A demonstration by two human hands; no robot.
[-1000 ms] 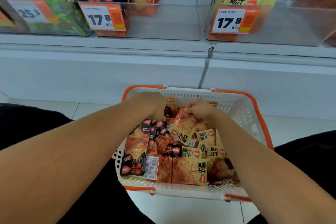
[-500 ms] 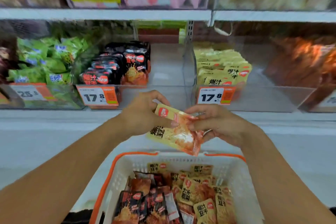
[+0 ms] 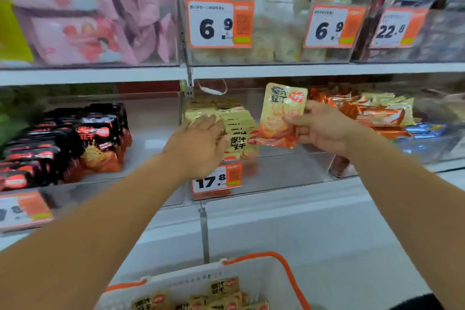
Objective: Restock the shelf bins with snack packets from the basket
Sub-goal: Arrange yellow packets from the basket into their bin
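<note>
My right hand (image 3: 319, 128) pinches a yellow-and-orange snack packet (image 3: 281, 113) by its right edge, upright, in front of the clear middle bin (image 3: 276, 173). My left hand (image 3: 198, 143) lies with relaxed fingers on the row of matching yellow packets (image 3: 239, 123) standing in that bin. The white basket with orange rim (image 3: 284, 267) sits low in view, with several yellow packets (image 3: 221, 292) inside.
A bin of black-and-orange packets (image 3: 95, 138) stands to the left, a bin of mixed orange and yellow packets (image 3: 377, 113) to the right. The upper shelf holds pink bags (image 3: 95, 15) and pale packets (image 3: 276, 27). A 17.8 price tag (image 3: 216, 178) hangs on the middle bin.
Both hands rose from the basket to the shelf. The packet, held between both hands half a second ago, is now in my right hand alone; my left hand moved onto the yellow row.
</note>
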